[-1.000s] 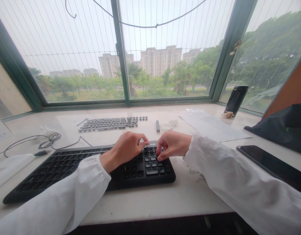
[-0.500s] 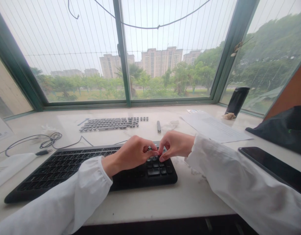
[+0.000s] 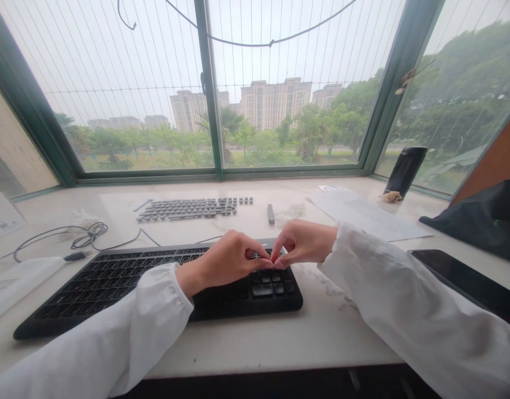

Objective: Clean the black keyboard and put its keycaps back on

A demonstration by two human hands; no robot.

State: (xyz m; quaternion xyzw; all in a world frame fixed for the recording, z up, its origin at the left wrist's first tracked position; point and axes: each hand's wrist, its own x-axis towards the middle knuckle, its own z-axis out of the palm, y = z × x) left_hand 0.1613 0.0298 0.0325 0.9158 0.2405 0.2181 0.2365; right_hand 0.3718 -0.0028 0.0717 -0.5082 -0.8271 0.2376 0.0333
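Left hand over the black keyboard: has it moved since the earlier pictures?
Yes: the left hand has moved rightward over the black plastic keyboard, its fingers now touching the right hand.

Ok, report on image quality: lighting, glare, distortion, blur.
Head view: wide-angle distortion splays the window frame and curves the desk; daylight is soft and even, the sky nearly washed out; faint glare lies on the desk; no hard shadows; left hand and right hand look sharp.

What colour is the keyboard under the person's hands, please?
The keyboard is black, keys and frame alike; it shows best in the head view.
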